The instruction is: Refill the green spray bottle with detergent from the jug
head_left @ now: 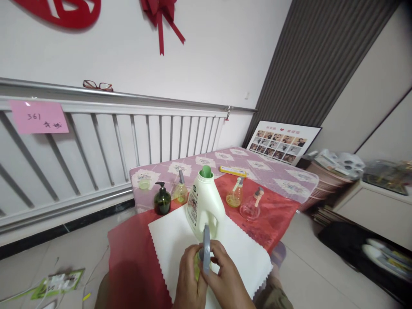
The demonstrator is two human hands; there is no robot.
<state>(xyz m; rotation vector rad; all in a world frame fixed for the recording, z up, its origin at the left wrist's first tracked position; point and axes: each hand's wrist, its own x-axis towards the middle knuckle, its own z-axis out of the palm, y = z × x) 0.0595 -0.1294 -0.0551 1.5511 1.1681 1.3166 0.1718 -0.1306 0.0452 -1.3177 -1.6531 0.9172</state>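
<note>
Left hand (189, 281) grips small yellow-green bottle (195, 262) over white cloth (167, 240); right hand (227, 277) pinches its grey pump top (206, 242). Risk: tilt with top unseated spills liquid; open detergent jug (206, 206) just behind may get knocked.

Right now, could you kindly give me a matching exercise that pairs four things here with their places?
Things:
1. spray bottle
2. white detergent bottle
3. red glasses
4. pink note

Places:
A. on the ledge above the radiator
B. stuck to the radiator
C. held between the left hand and right hand
D. standing on the white cloth

Pairs: 1-C, 2-D, 3-A, 4-B.
</note>
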